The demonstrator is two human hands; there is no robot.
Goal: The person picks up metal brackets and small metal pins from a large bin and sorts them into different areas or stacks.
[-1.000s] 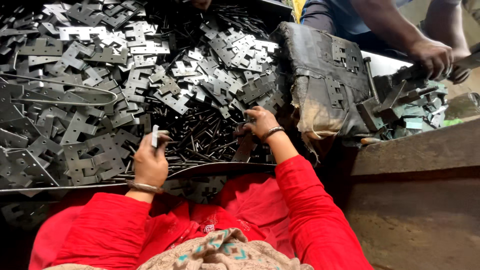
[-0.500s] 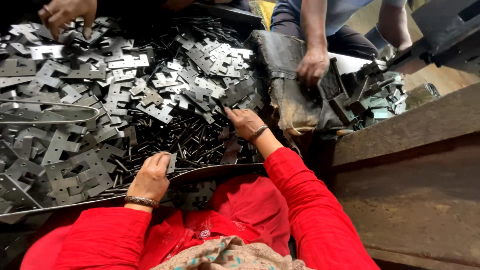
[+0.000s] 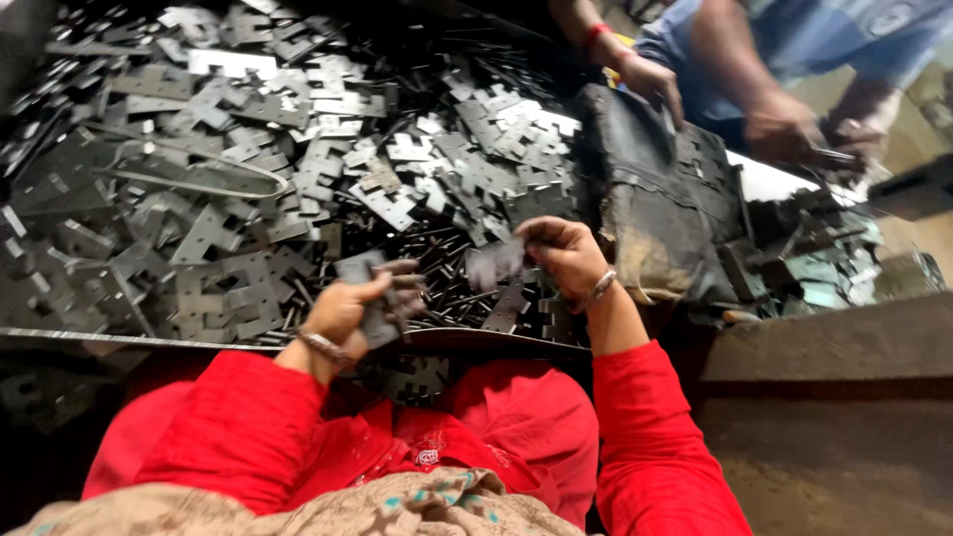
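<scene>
- Nearest, red sleeves [image 3: 248, 417] reach forward over a patterned cloth in the lap.
- The left hand [image 3: 347, 308] is curled closed around a flat grey metal plate [image 3: 369, 288], held just above the tray edge [image 3: 149, 340].
- The right hand [image 3: 561, 253] pinches a second plate [image 3: 493, 265] between thumb and fingers, blurred, with a bangle on the wrist.
- Beyond both hands lies a heap of notched plates [image 3: 298, 149] with thin dark rods [image 3: 447, 273] among them.
- Right of the heap stands a worn dark sack [image 3: 665, 208].
- Farthest, another person's hands [image 3: 784, 124] work over the sack; their grip cannot be told.
</scene>
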